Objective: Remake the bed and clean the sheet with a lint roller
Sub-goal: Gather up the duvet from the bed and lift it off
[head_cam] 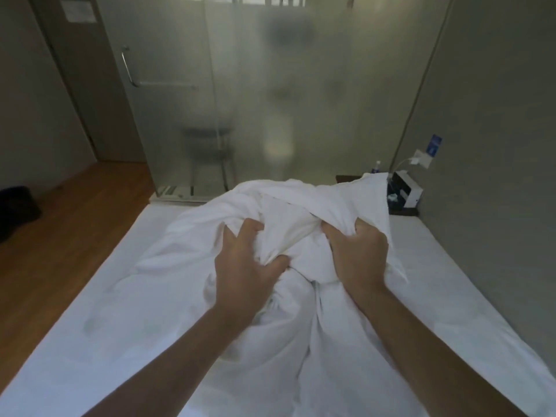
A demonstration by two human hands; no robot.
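Both hands are buried in the same heap of white bedding (288,224), a bunched duvet or top sheet; which one, the folds do not tell. The left hand (246,263) has fingers spread and curled, clawing up a fistful of cloth. The right hand (358,254) clenches a gathered fold, knuckles up. The heap rises just beyond and between the hands and trails back toward the person between the forearms, so its long run lies along the bed. Neither hand is clearly nearer; they sit side by side, close together. The fitted sheet (99,311) lies flat outside the left hand. Spreading likely means drawing the hands apart. No lint roller shows
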